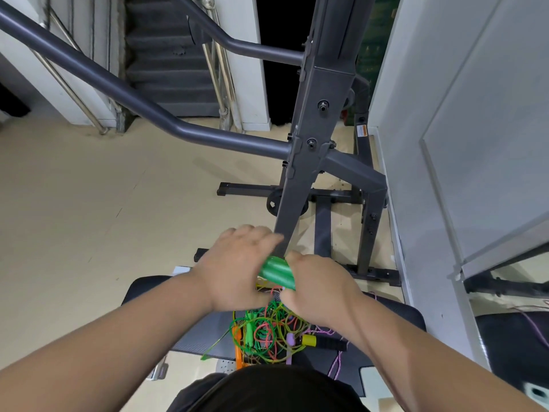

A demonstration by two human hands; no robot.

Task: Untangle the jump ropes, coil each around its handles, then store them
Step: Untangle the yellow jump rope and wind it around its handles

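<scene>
In the middle of the frame my left hand [234, 263] and right hand [318, 289] curl their fingers round the green jump rope [277, 272]. It looks light and slippery, so I'd hold the hard handles. The floppy rope pile [267, 334] lies just below.

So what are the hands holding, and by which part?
The green handles, held between both hands: the left hand grips their left side, the right hand their right side.
</scene>
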